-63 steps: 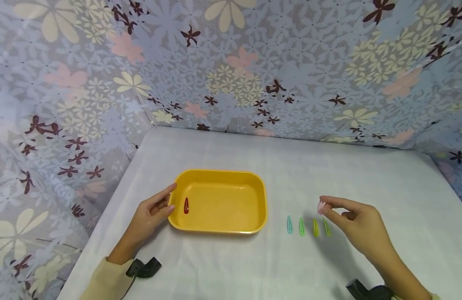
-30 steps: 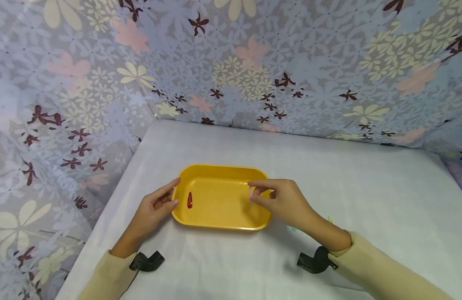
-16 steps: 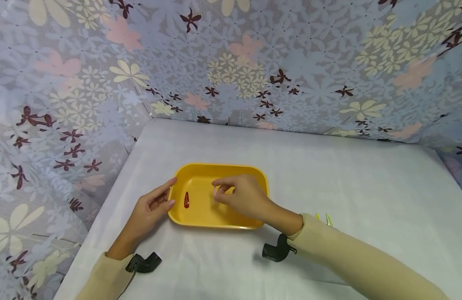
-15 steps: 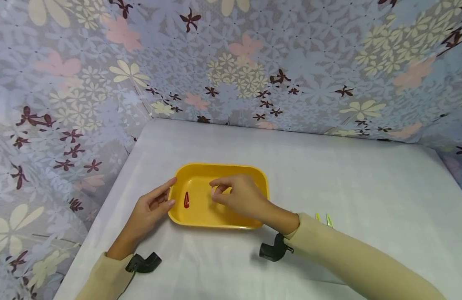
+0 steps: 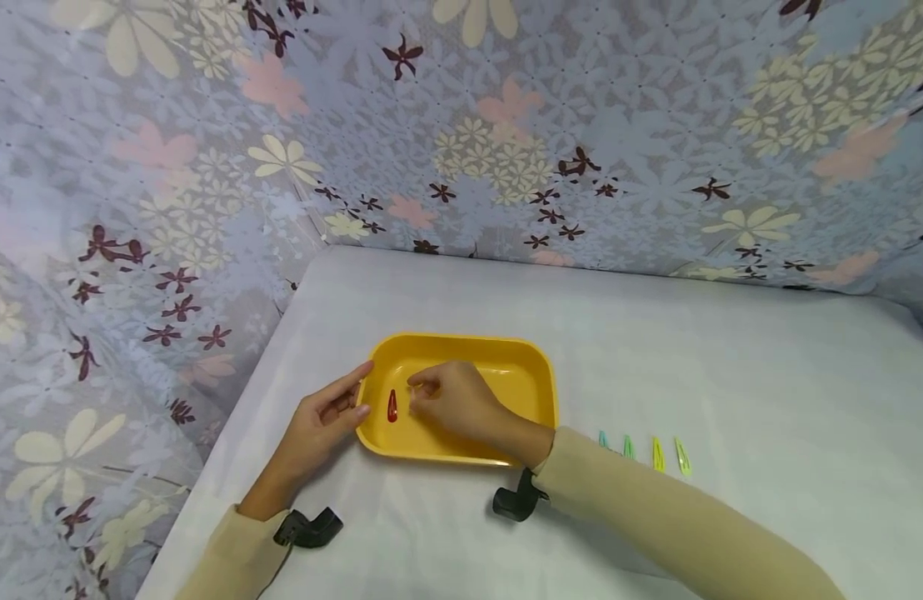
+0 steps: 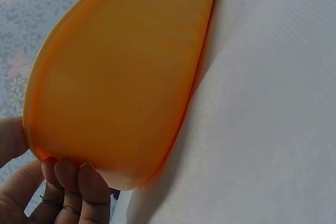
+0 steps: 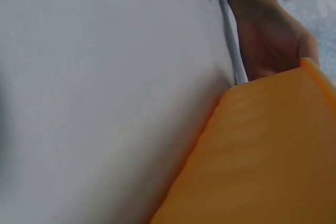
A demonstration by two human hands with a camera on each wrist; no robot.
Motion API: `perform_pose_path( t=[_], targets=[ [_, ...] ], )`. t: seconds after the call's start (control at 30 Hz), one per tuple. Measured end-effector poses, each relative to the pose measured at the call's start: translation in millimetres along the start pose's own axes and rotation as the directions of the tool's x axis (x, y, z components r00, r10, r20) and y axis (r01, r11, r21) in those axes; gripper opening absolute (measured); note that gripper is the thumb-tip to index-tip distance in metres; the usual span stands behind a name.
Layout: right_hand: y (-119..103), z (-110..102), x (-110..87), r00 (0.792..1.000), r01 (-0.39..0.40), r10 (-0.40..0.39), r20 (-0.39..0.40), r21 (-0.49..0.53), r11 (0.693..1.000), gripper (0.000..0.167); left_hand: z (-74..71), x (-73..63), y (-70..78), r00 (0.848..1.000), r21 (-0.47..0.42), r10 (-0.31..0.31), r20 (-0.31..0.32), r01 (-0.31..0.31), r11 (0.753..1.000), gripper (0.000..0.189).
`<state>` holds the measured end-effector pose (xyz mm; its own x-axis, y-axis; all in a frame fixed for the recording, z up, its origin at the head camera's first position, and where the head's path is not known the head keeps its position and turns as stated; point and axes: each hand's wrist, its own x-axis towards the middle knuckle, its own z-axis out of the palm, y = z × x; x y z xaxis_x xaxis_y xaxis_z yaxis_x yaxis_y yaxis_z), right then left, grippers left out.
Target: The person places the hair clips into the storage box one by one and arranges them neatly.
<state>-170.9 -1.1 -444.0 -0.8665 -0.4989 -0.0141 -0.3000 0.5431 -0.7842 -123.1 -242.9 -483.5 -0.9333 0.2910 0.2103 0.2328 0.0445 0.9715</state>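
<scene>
My left hand (image 5: pixel 322 427) grips the left end of a yellow plastic tray (image 5: pixel 461 458). In the left wrist view its fingers (image 6: pixel 94 192) press against the tray's outer wall. Over the tray's left half, my right hand (image 5: pixel 457 404) points left with thumb and index finger bent toward each other. A small pale pink hair clip (image 5: pixel 411 395) barely shows between those fingertips, low inside the tray. Just left of them a red snap hair clip (image 5: pixel 391 406) lies on the tray floor. The right wrist view shows the tray's outside wall, not the fingertips.
Right of the tray, several hair clips stand in a row on the white cloth: a teal one (image 5: pixel 603 438), a green one (image 5: pixel 628 447), a yellow one (image 5: pixel 658 454) and a lime one (image 5: pixel 682 457). The right sleeve (image 5: pixel 656 508) passes close in front of them. Floral fabric (image 5: pixel 506 150) rises behind.
My right hand has carried the pink hair clip from above the row leftward into the tray, close to the red clip. The left hand keeps its hold on the tray.
</scene>
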Motion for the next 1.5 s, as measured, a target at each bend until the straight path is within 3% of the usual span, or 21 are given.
perform_pose_path(
  t=[0.17,0.63,1.13,1.33,1.5],
  targets=[
    [4,5,-3.7,1.000,0.007,-0.006,0.017,-0.044,0.999,0.029,3.7,-0.5,-3.5,1.000,-0.006,0.015,0.012,-0.015,1.000,0.057],
    [0,13,-2.0,0.999,-0.029,0.025,-0.029,-0.144,0.989,0.042,1.0,2.5,0.8,1.000,0.002,0.029,0.005,-0.029,1.000,0.057],
    [-5,11,-3.7,0.999,-0.031,0.026,-0.034,-0.133,0.991,0.032,4.1,3.1,2.3,0.999,0.027,0.031,-0.007,-0.031,0.999,0.056],
    [-3,7,-8.5,0.999,-0.021,0.018,-0.030,-0.119,0.993,0.036,7.4,-0.2,-0.8,1.000,0.021,0.021,0.008,-0.021,1.000,0.056],
    [-14,-8,-21.0,0.998,0.035,-0.037,-0.054,-0.035,0.999,0.036,5.3,-2.9,0.1,0.998,0.044,0.053,0.018,-0.054,0.998,0.055]
  ],
)
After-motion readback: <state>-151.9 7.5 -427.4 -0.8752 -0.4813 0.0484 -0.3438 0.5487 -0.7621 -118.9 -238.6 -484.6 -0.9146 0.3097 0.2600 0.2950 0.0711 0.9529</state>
